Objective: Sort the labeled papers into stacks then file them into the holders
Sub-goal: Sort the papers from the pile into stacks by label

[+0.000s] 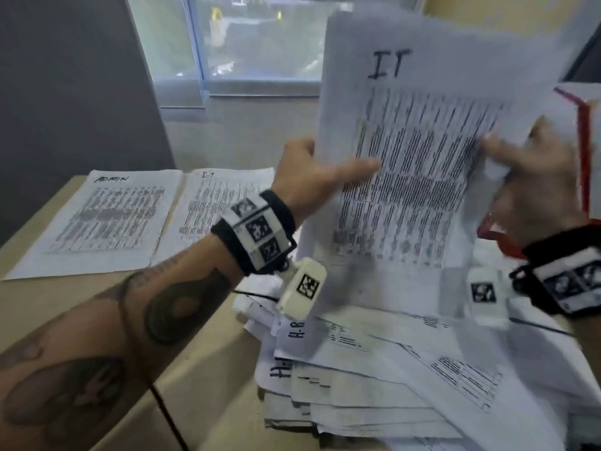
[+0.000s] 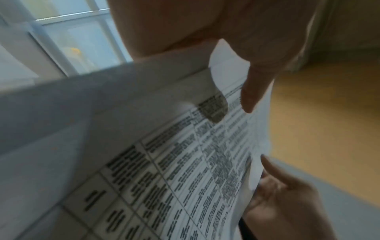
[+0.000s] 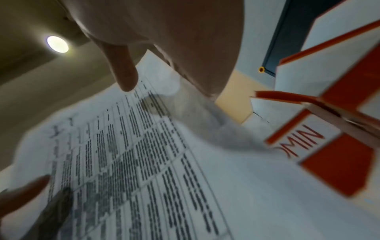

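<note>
White paper sheet marked "IT" in black handwriting, raised upright over the table and blurred by motion. Gripped at its left edge by the left hand, thumb laid flat across the printed rows, fingers behind the page. Pinched at its right edge by the right hand, thumb on the front face; possibly more than one sheet in that grip, too smeared to tell. Printed table rows on the sheet illegible in all three views.

Flat on the table at far left: a stack headed "ADMIN", and just beside it on the right a stack headed "IT", partly hidden by the left wrist. Below the raised sheet, a loose fanned pile of unsorted papers, two corners reading "H-R".

Red-and-white file holder near the right hand, bearing red letters "MIN", the beginning of the word hidden by paper. Window behind the table.
</note>
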Action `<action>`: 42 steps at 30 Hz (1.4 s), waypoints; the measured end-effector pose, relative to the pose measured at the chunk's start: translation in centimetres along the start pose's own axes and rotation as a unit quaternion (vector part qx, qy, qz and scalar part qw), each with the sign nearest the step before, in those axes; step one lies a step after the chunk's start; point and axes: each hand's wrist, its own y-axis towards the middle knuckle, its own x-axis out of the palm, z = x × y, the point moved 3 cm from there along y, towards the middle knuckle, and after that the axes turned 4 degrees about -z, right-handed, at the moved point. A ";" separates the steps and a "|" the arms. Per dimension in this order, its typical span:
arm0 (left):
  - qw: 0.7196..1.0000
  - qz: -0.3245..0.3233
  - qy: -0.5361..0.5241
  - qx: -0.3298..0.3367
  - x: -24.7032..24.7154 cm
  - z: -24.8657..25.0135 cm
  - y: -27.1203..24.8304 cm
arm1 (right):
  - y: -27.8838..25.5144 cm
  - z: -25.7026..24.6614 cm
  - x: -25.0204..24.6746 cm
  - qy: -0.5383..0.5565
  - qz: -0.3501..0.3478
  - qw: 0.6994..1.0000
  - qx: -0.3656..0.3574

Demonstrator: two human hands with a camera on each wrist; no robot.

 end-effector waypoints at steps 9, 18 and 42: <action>0.999 0.021 -0.035 0.031 0.8 2.3 1.6 | 5.9 1.9 -12.0 -0.060 0.083 0.994 -0.022; 1.000 0.002 0.017 0.001 1.9 -1.7 0.4 | 2.7 2.1 -6.9 -0.073 0.074 0.994 0.039; 0.869 0.224 0.334 -0.290 -27.7 -8.9 -1.4 | 3.2 10.6 11.5 -0.478 -0.477 0.706 0.211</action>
